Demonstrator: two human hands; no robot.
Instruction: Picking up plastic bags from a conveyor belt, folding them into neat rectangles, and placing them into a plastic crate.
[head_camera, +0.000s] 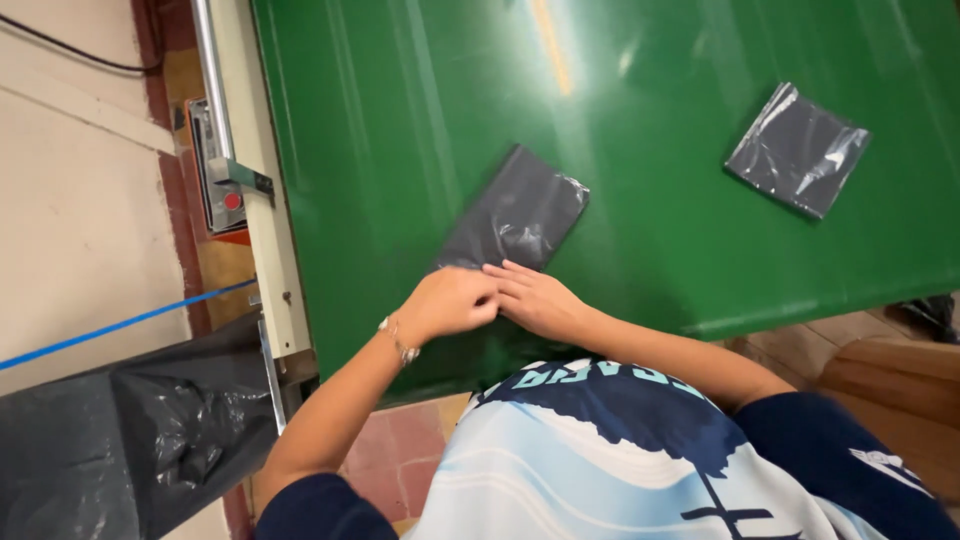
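Both hands meet at the near end of a grey packet (515, 215) in mid-frame on the green worktop (380, 150): left hand (450, 300) pinching its edge, right hand (535, 298) flat, fingers together. A second packet (798, 150) lies upper right, well apart. A black bag (130, 440) hangs lower left, contents unseen.

Dark grey plastic packet (517, 215): flat, rectangular, glossy film with wrinkles and light glare, mostly near its right corner. Lies flat on the green tabletop (400, 130), turned diagonal, long axis running from lower left to upper right. Its near short end sits at the tabletop's front part, touching the fingers (505, 272) of both hands; that lower edge is partly hidden by them. The far end points toward the tabletop's middle. The packet looks sealed and thin, contents can't be made out. Corners look square; the top right one is slightly crumpled.
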